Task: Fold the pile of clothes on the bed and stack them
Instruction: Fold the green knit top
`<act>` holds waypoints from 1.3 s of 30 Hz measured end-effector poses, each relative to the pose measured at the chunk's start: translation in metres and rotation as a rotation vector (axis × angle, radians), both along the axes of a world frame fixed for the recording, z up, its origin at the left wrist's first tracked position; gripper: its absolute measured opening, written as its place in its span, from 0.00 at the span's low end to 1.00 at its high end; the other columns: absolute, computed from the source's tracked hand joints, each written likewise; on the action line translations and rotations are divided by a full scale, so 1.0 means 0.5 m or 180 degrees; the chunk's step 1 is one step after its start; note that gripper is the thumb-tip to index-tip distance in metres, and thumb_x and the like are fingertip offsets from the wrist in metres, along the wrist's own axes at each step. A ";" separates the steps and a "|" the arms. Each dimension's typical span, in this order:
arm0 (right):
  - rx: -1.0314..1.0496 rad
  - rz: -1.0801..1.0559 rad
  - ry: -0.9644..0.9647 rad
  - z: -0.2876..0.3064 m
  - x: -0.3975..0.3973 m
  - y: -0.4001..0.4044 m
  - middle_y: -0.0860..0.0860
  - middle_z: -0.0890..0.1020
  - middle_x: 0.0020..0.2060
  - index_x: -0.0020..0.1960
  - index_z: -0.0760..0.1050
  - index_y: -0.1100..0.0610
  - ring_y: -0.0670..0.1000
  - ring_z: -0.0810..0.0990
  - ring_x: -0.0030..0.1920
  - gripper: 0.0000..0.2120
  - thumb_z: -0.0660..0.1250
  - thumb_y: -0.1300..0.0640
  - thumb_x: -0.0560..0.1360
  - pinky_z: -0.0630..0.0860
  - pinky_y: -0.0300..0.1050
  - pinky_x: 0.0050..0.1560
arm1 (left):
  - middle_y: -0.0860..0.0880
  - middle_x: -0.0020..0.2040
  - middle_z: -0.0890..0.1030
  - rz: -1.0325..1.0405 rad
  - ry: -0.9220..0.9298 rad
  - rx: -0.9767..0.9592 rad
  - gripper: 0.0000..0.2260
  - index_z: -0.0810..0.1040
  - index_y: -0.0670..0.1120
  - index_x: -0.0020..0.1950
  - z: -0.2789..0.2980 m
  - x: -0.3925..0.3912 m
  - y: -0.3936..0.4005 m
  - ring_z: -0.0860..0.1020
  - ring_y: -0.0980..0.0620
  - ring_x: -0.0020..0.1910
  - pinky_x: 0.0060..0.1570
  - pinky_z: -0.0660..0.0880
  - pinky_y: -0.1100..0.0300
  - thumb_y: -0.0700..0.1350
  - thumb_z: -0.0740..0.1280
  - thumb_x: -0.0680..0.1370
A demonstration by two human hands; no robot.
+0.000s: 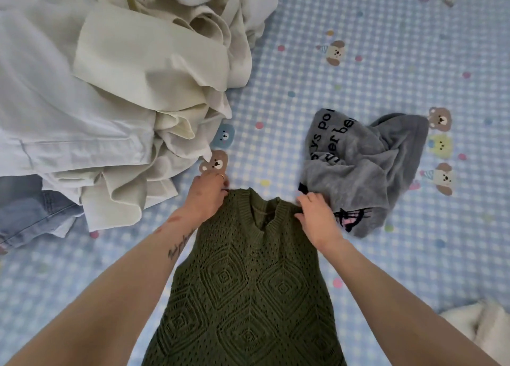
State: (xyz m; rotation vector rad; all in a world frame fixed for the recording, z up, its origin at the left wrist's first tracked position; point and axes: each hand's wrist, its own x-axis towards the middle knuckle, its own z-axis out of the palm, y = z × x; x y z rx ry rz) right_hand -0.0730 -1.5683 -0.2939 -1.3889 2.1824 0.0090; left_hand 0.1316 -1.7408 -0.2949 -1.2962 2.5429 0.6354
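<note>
Clothes are lying heaped beyond my left hand (208, 193), a big rumpled pile of cream and white garments (116, 89) with a bit of pale blue denim (33, 213) poking out under its near edge, and I am working on one piece from the lot: an olive-green open-knit vest with a diamond pattern (248, 288), spread flat on the blue checked bedsheet with cartoon bears (386, 62) between my forearms. I am pinching each shoulder of the vest, my left fingers closed on the far left shoulder strap and my right hand (317, 219) curled shut on the right strap beside the ribbed V-neck. Just past my right hand, touching its knuckles or nearly so, a crumpled grey fleece top with black lettering (358, 172) is sitting unfolded. Something white and fluffy (480, 327) is showing near my right elbow; I cannot tell what it is. I judge that I am squaring the vest before folding, so I am wanting to pull both shoulders evenly, keeping the neckline centred and the knit unstretched, since this loose weave would distort easily. Smoothing the body flat first should give a tidy fold. Nothing looks folded or stacked within view, so most of the job seems to be ahead.
</note>
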 end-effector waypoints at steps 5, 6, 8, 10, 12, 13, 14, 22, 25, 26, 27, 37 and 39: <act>-0.0048 -0.0200 0.0350 0.014 -0.100 -0.036 0.60 0.74 0.52 0.51 0.71 0.62 0.60 0.72 0.55 0.03 0.61 0.64 0.77 0.69 0.51 0.55 | 0.40 0.53 0.77 0.0730 0.0056 0.0174 0.06 0.73 0.40 0.53 0.010 0.002 -0.053 0.76 0.40 0.52 0.52 0.71 0.50 0.39 0.58 0.80; -0.0125 -0.0400 0.0396 0.025 -0.126 -0.046 0.61 0.73 0.52 0.50 0.70 0.63 0.62 0.73 0.54 0.03 0.61 0.64 0.77 0.70 0.53 0.53 | 0.40 0.51 0.77 0.0912 0.0169 0.0232 0.06 0.70 0.41 0.53 0.015 0.000 -0.067 0.76 0.40 0.51 0.50 0.73 0.50 0.40 0.56 0.81; -0.0289 -0.0608 0.0417 0.045 -0.163 -0.057 0.60 0.73 0.50 0.50 0.68 0.62 0.61 0.74 0.50 0.03 0.62 0.63 0.77 0.71 0.52 0.47 | 0.45 0.49 0.78 0.1008 0.0524 0.0498 0.05 0.68 0.47 0.50 0.023 -0.004 -0.086 0.77 0.43 0.50 0.44 0.73 0.53 0.43 0.54 0.82; -0.0324 -0.0550 0.0198 0.062 -0.168 -0.059 0.58 0.75 0.47 0.50 0.67 0.59 0.55 0.75 0.44 0.04 0.62 0.62 0.78 0.69 0.47 0.39 | 0.49 0.50 0.78 0.0716 0.0633 0.0737 0.03 0.68 0.51 0.48 0.035 -0.005 -0.085 0.78 0.46 0.50 0.47 0.73 0.56 0.46 0.57 0.81; -0.0337 -0.0450 -0.0043 0.078 -0.149 -0.045 0.55 0.78 0.46 0.52 0.67 0.57 0.53 0.76 0.43 0.05 0.63 0.59 0.78 0.71 0.46 0.40 | 0.47 0.52 0.77 0.0165 0.0226 0.0665 0.10 0.69 0.47 0.56 0.042 0.006 -0.071 0.78 0.45 0.51 0.52 0.74 0.52 0.47 0.65 0.78; -0.0383 -0.0420 -0.0136 0.085 -0.136 -0.033 0.54 0.79 0.48 0.55 0.69 0.57 0.54 0.77 0.46 0.07 0.63 0.58 0.78 0.74 0.48 0.45 | 0.46 0.51 0.77 0.0063 0.0040 0.0534 0.10 0.71 0.46 0.55 0.040 0.013 -0.060 0.77 0.44 0.51 0.52 0.74 0.50 0.46 0.67 0.77; -0.0414 -0.0412 -0.0235 0.090 -0.123 -0.020 0.54 0.80 0.50 0.57 0.71 0.57 0.54 0.78 0.49 0.09 0.64 0.57 0.78 0.75 0.49 0.50 | 0.45 0.51 0.77 0.0024 -0.0026 0.0462 0.06 0.73 0.46 0.52 0.042 0.022 -0.048 0.77 0.43 0.52 0.52 0.74 0.50 0.44 0.67 0.76; -0.0778 0.0392 -0.0355 0.197 -0.008 0.169 0.51 0.75 0.43 0.53 0.79 0.58 0.52 0.77 0.38 0.08 0.69 0.60 0.75 0.69 0.40 0.39 | 0.45 0.47 0.79 -0.0321 0.0762 -0.0450 0.07 0.80 0.43 0.47 0.131 0.189 0.091 0.75 0.42 0.44 0.44 0.71 0.50 0.36 0.65 0.73; -0.0553 0.0897 -0.0452 0.244 0.051 0.283 0.52 0.77 0.41 0.52 0.82 0.58 0.49 0.77 0.33 0.11 0.74 0.63 0.69 0.68 0.34 0.34 | 0.49 0.46 0.81 -0.1117 0.0355 -0.0596 0.11 0.80 0.46 0.45 0.161 0.298 0.208 0.75 0.46 0.42 0.42 0.68 0.54 0.43 0.59 0.70; -0.0487 0.1021 -0.0490 0.252 0.070 0.317 0.52 0.78 0.39 0.52 0.83 0.58 0.48 0.77 0.31 0.13 0.76 0.64 0.67 0.69 0.33 0.32 | 0.49 0.45 0.82 -0.1367 0.0190 -0.0577 0.10 0.81 0.47 0.44 0.164 0.330 0.249 0.75 0.47 0.42 0.42 0.67 0.55 0.44 0.61 0.68; -0.0392 0.1143 -0.0555 0.257 0.090 0.349 0.52 0.78 0.37 0.51 0.83 0.57 0.47 0.76 0.29 0.15 0.77 0.64 0.65 0.70 0.34 0.29 | 0.49 0.44 0.82 -0.1606 0.0078 -0.0518 0.09 0.82 0.47 0.42 0.163 0.358 0.289 0.74 0.48 0.42 0.42 0.67 0.56 0.44 0.66 0.65; -0.0095 0.1464 -0.0789 0.217 0.213 0.537 0.45 0.77 0.34 0.46 0.84 0.47 0.41 0.77 0.30 0.15 0.81 0.53 0.60 0.73 0.30 0.30 | 0.47 0.41 0.82 -0.1455 -0.0146 -0.0157 0.17 0.82 0.46 0.39 0.126 0.483 0.511 0.73 0.47 0.42 0.42 0.62 0.56 0.42 0.78 0.53; -0.0002 0.1368 -0.0972 0.214 0.217 0.561 0.45 0.77 0.36 0.47 0.84 0.47 0.41 0.77 0.32 0.13 0.79 0.53 0.64 0.73 0.30 0.32 | 0.47 0.43 0.81 -0.1299 0.0054 -0.0305 0.08 0.81 0.46 0.41 0.125 0.506 0.525 0.73 0.47 0.43 0.43 0.62 0.56 0.43 0.66 0.65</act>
